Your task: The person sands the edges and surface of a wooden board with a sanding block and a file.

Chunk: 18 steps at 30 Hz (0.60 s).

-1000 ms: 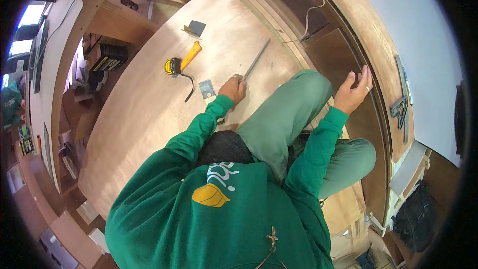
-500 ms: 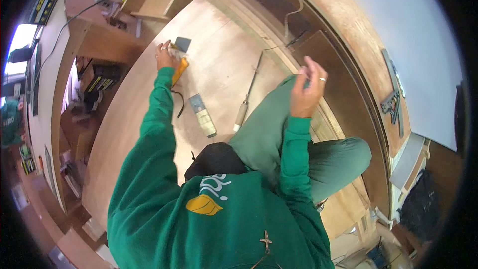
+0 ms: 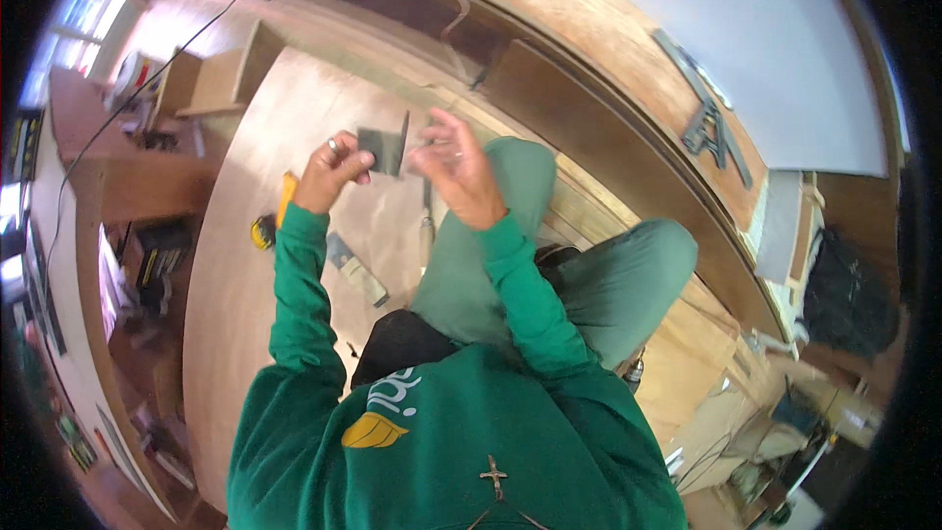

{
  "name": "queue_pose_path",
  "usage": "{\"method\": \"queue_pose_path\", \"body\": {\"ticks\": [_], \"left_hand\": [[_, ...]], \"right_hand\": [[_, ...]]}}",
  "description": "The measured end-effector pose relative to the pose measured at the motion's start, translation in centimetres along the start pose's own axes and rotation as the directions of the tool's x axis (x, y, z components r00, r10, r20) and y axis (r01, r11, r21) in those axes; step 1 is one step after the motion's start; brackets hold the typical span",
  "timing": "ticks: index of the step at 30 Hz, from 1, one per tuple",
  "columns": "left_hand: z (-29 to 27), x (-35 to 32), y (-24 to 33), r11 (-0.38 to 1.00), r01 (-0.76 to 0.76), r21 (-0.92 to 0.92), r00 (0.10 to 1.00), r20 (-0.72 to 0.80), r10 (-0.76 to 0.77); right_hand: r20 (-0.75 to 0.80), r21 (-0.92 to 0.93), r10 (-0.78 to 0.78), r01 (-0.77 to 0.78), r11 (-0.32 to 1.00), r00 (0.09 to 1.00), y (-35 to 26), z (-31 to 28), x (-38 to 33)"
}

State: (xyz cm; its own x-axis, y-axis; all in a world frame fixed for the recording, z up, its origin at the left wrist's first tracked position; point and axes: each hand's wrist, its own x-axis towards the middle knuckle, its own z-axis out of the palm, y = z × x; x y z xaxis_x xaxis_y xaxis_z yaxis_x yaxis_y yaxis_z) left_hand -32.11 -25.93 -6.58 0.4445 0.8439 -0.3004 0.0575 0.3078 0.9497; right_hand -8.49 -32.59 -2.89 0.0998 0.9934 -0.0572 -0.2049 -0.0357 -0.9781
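My left hand [image 3: 334,173] pinches a small dark grey square sheet [image 3: 381,150] by its left edge, thumb on top. My right hand [image 3: 457,169] is just to the right of the sheet, its fingers apart and slightly blurred. I cannot tell whether a fingertip touches the sheet. Below and behind the hands, a long thin dark tool with a wooden handle [image 3: 427,236] lies on the wooden board [image 3: 235,285] beside my leg. Nearer me lies a flat grey piece with a pale wrapped end [image 3: 358,272]. An orange-yellow tool [image 3: 287,194] lies left of my left hand.
A yellow and black round object [image 3: 263,231] lies next to my left sleeve. Grey and black clamp-like tools [image 3: 705,123] rest on the wooden ledge at right. An open wooden box [image 3: 218,80] stands far left. A black bag [image 3: 849,294] is at far right.
My left hand has lifted the grey sheet off the board and brought it right, in front of me. My right hand has come in from the right towards it. The view has shifted.
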Motion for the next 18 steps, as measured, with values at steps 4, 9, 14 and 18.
{"method": "queue_pose_path", "body": {"ticks": [4, 9, 14, 18], "left_hand": [[7.5, 0.7, 1.3, 0.977, -0.161, 0.141, 0.987, -0.004, 0.163], [12.7, 2.6, 1.0, 0.962, -0.249, 0.112, 0.966, -0.049, 0.255], [16.1, 2.9, 4.2, 0.620, -0.605, 0.501, 0.790, 0.276, 0.548], [18.7, 3.7, 4.9, 0.386, -0.723, 0.573, 0.659, 0.403, 0.635]], "right_hand": [[-0.004, 0.013, 0.021, -0.021, 1.000, 1.000, -0.7, -2.2, -0.1], [-0.116, 0.075, -0.073, 0.082, 0.994, 0.991, -1.2, -6.7, -2.2], [0.012, -0.614, -0.129, 0.109, 0.781, 0.992, -6.0, -11.0, -4.0], [0.188, -0.887, 0.036, 0.154, 0.436, 0.982, -8.3, -13.2, -3.8]]}}
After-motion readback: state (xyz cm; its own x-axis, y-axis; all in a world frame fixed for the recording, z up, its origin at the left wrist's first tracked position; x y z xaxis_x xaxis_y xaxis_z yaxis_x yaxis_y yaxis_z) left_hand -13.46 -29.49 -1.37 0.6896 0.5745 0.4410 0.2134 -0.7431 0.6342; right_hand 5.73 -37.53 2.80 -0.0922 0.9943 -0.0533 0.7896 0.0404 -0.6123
